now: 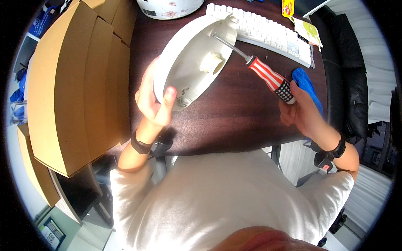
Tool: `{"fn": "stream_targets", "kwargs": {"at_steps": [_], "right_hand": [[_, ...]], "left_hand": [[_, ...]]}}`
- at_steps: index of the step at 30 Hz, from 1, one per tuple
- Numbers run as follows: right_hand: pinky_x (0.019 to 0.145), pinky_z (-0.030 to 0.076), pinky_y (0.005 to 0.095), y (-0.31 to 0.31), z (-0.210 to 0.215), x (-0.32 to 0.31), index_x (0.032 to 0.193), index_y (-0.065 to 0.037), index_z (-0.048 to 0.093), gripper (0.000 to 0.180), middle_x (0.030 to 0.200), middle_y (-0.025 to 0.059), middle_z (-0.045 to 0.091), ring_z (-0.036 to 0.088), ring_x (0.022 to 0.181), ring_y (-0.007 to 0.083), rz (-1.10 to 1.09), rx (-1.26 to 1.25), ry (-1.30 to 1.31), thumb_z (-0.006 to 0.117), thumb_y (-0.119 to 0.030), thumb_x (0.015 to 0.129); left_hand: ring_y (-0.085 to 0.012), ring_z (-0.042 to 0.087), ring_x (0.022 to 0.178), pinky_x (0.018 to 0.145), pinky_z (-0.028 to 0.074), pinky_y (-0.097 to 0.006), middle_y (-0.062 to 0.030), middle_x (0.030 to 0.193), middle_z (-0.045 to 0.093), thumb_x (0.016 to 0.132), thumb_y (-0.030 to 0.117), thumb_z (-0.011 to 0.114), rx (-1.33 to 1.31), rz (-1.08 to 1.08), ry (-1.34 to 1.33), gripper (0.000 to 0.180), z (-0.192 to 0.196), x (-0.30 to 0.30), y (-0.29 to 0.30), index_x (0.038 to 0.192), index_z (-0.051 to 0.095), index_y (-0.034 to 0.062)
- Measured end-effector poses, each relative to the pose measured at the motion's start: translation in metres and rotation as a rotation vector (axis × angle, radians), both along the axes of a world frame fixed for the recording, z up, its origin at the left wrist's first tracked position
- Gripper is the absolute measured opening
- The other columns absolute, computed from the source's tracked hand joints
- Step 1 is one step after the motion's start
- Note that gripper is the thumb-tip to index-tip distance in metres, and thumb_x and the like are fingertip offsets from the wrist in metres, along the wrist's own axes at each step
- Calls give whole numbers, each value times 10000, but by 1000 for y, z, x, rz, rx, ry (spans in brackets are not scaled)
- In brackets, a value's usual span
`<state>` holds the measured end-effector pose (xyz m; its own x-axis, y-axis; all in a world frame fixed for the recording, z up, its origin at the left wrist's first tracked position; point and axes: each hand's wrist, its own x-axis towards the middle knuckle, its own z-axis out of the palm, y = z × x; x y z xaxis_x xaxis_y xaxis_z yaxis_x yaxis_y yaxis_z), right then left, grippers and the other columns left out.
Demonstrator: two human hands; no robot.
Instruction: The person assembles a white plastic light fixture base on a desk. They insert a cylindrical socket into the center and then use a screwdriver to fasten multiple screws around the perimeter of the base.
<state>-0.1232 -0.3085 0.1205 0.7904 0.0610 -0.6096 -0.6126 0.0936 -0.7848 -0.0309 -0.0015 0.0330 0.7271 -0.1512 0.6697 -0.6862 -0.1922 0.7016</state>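
A: Left hand [151, 99] is clamped on the white round cover [193, 58], thumb over the near rim, fingers behind. It's tilted up off the desk [234, 121], hollow side facing the person.

B: And the right hand [302, 112]?

A: Closed round the butt of the screwdriver [271, 79], striped handle. Shaft runs up-left, tip sits at the cover's far rim, near the keyboard [268, 29].

B: Tip seated in a screw?

A: Can't tell, too small. IMO keep shaft in line w/ the screw axis, push in before turning, else it cams out. Left hand should brace the rim against the torque.

B: The grip's far from the tip tho.

A: Yes, cover's up-left of the right hand, whole tool length between. Choking up on the handle = more control. Blue cloth [307, 85] lies just beside the right hand, cardboard boxes [79, 83] left of the cover.
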Motion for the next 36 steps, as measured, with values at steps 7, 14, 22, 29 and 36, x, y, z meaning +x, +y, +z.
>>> {"fn": "stream_targets", "kwargs": {"at_steps": [7, 14, 22, 29, 36], "right_hand": [[446, 388, 274, 14, 6, 0, 1017, -57, 492, 449, 669, 33, 489, 484, 484, 145, -46, 96, 49, 303, -460, 954], [469, 356, 271, 4, -1, -2, 1017, -41, 517, 506, 586, 12, 417, 433, 458, 137, 17, -248, -96, 310, -496, 936], [457, 335, 275, 8, 15, 8, 877, -35, 528, 501, 503, 14, 358, 381, 419, 158, -206, 49, 100, 312, -484, 933], [419, 332, 267, 7, 14, 6, 870, -52, 518, 479, 500, 21, 384, 406, 397, 155, -172, -95, -17, 302, -474, 938], [412, 300, 244, 15, 23, 10, 874, -51, 555, 509, 494, 26, 416, 377, 383, 123, -185, -42, 18, 290, -481, 944]], "left_hand": [[-279, 575, 1001, 873, 430, -343, -234, 1093, 570, 860, 295, 559, -27, -16, 24, 541, 0, -1, -1, 1186, 450, -123], [-273, 576, 999, 874, 429, -340, -230, 1089, 573, 858, 286, 561, -17, -2, -4, 534, 0, -1, -1, 1183, 454, -124], [-272, 582, 987, 863, 436, -337, -229, 1082, 575, 855, 285, 565, -15, -9, -5, 531, 0, -2, -1, 1174, 460, -126], [-278, 589, 974, 855, 440, -337, -230, 1068, 579, 853, 274, 569, -26, -11, -18, 525, 1, -1, -1, 1175, 458, -125], [-276, 592, 969, 848, 444, -334, -232, 1068, 579, 853, 278, 571, -16, -19, -11, 529, 2, -4, 0, 1176, 457, -125]]}}
